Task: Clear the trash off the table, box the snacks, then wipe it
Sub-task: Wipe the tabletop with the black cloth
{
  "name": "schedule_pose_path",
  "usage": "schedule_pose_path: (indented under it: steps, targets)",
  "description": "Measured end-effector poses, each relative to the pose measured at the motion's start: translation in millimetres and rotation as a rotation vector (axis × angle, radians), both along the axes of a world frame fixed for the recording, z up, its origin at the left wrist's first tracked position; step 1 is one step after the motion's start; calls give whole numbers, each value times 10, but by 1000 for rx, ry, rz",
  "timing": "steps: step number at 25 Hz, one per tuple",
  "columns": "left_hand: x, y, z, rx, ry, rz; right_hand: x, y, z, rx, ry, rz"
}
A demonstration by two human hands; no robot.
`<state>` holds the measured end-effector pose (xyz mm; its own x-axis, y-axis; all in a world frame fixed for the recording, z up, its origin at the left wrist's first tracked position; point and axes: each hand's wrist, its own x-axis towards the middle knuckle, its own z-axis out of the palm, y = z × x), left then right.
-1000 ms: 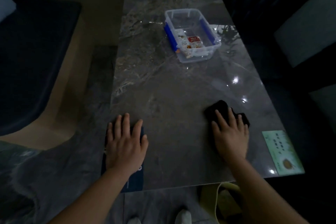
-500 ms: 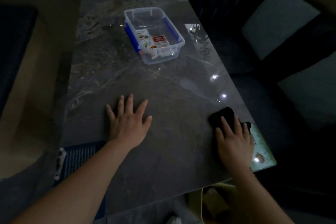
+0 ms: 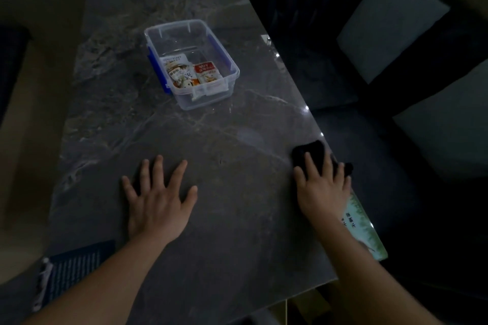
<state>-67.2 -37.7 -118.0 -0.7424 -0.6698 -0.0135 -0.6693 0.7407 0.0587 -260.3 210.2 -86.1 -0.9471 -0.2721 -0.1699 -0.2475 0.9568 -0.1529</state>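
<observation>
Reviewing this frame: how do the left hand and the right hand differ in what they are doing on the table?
The left hand lies flat on the bare table with fingers spread and nothing under it; the right hand presses on a black cloth. The left hand sits near the middle of the table, while the right hand is at the table's right edge, beside a green card. Both are palm down on the table.
</observation>
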Motion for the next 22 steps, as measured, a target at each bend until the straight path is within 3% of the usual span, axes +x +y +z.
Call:
schedule_pose_path:
  steps: [3,5,8,10,11,14,16,17,20,22]
  targets:
    - [-13,8,33,-3,-3,9,817,174,-78,14,78,387]
    - [-12,18,23,-7,-4,9,735,309,-89,43,83,524]
    - [-19,6,0,-20,3,7,-112,80,44,6,16,189]
    - [-15,2,-1,-4,5,5,-153,-143,74,21,-43,49]
    - [-15,15,10,1,6,0,61,-180,25,6,-19,97]
    - [-3,38,41,-1,11,8,977,83,-123,-46,78,522]
    - [-8,35,36,-2,12,1,749,243,-126,-23,92,696]
    - [-4,25,30,-2,12,2,424,209,-121,-13,112,635]
    - [-24,-5,12,-8,23,8,-506,-161,55,-29,-8,133]
    - [-14,20,34,1,17,5,-329,-353,4,-28,-5,96]
